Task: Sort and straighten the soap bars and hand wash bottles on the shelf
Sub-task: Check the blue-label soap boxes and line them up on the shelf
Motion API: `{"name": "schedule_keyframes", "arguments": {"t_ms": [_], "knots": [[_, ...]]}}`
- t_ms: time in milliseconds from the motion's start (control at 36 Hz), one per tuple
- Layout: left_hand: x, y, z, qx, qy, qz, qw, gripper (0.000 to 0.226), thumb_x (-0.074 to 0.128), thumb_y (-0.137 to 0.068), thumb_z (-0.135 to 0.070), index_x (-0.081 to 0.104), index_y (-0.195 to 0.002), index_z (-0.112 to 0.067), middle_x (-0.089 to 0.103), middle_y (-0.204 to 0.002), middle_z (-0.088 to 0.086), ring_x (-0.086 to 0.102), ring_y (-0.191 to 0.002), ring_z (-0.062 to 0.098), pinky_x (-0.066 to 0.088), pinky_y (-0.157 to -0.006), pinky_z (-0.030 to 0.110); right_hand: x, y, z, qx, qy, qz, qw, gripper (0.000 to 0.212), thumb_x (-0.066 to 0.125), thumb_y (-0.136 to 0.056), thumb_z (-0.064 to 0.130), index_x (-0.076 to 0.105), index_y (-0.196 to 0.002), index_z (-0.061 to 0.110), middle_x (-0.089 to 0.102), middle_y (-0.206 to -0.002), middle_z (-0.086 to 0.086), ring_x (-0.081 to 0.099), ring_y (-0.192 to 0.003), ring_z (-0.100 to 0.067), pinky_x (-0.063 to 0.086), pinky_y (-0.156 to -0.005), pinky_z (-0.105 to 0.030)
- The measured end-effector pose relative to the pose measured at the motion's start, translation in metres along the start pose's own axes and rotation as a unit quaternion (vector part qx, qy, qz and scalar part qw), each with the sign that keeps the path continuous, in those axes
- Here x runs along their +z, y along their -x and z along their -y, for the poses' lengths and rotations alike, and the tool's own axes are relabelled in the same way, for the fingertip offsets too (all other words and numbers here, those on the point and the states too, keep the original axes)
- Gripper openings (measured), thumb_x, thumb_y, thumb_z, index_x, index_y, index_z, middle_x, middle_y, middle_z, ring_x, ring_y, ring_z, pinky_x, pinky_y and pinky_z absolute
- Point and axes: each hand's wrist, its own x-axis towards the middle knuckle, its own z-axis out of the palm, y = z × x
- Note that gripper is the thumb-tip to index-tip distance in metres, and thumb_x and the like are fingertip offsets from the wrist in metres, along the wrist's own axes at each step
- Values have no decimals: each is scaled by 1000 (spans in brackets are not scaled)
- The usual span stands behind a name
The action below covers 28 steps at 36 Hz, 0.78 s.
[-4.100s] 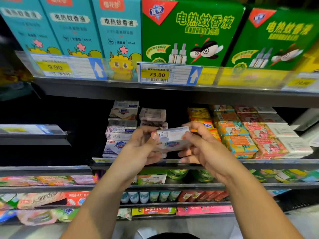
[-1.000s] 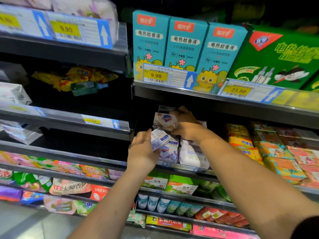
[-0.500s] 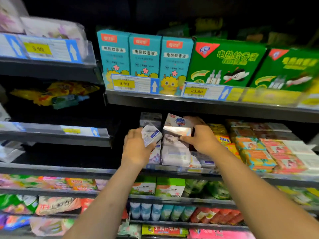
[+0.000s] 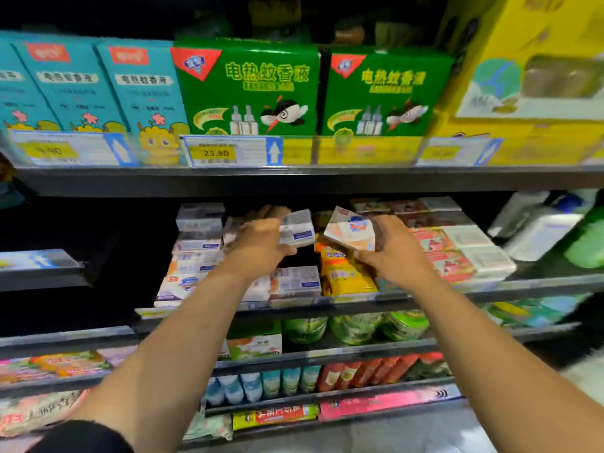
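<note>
My left hand (image 4: 261, 243) grips a white and blue soap box (image 4: 296, 228) and holds it up in front of the soap shelf (image 4: 327, 302). My right hand (image 4: 392, 250) grips a second white soap box with a blue shield logo (image 4: 351, 228), tilted, just right of the first. Below them lie stacked white soap boxes (image 4: 196, 253), another white box (image 4: 295, 282) at the shelf front and yellow soap packs (image 4: 343, 273). Pink and white soap packs (image 4: 457, 253) fill the right part. Hand wash bottles (image 4: 542, 230) stand at the far right, blurred.
Green boxes (image 4: 248, 89) and teal boxes (image 4: 81, 89) stand on the shelf above, behind price tags (image 4: 215, 153). A yellow carton (image 4: 529, 76) is at upper right. Lower shelves hold green tubs (image 4: 353, 328), small bottles (image 4: 261, 384) and flat packets (image 4: 58, 364).
The view has swung right. My left hand lifted its soap box up and right; my right hand pulled its logo box off the stack and holds it apart, tilted.
</note>
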Motion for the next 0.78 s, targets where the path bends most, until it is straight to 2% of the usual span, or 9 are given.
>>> {"name": "schedule_keyframes", "arguments": {"t_ms": [56,167,250,444,528,639,778], "knots": [[5,-8,-6,5,-24,11,1000,77,76,-85,-36,37,-150,-28,35,-157,0,28,-145,26,27,-116,35,-9,1,-8,-9,3,0,1000,58,87,-74,17,61,-125,9,51,-107,0,53,-112,-29,44,-90,-39],[10,-15,-15,11,-38,33,999,72,79,-81,-34,43,-144,-27,40,-149,0,27,-142,26,23,-117,36,-17,0,-19,-9,-17,-10,1000,57,87,-74,15,60,-124,8,46,-105,3,51,-107,-24,39,-84,-32],[10,-20,-22,24,-52,50,997,69,79,-81,-35,43,-140,-27,44,-142,-1,36,-135,26,33,-109,40,-18,0,-23,5,-37,-12,999,57,86,-76,19,58,-126,13,47,-108,2,48,-100,-15,35,-78,-28],[12,-20,-18,30,-96,110,989,66,77,-84,-36,42,-140,-29,50,-137,-1,51,-121,26,48,-96,39,-15,2,-27,-21,-65,-5,998,64,87,-74,17,57,-131,18,49,-114,5,50,-102,-12,38,-82,-27],[14,-19,-12,18,-93,132,987,73,81,-80,-38,43,-142,-30,51,-142,-2,52,-126,26,46,-101,39,-13,2,-28,-27,-85,-1,996,62,87,-74,14,59,-129,18,51,-116,3,51,-103,-13,38,-82,-26],[19,-18,-6,8,-80,158,984,72,78,-83,-41,40,-142,-29,51,-143,2,52,-125,26,45,-98,36,-10,0,-29,-28,-90,3,996,61,87,-74,16,59,-128,20,55,-119,0,52,-106,-14,40,-84,-26],[25,-15,0,11,-89,156,984,73,74,-87,-39,33,-146,-29,45,-149,5,49,-129,29,44,-97,36,-5,-2,-31,-23,-96,17,995,62,88,-72,17,60,-127,24,57,-121,1,56,-110,-17,48,-90,-34]]}}
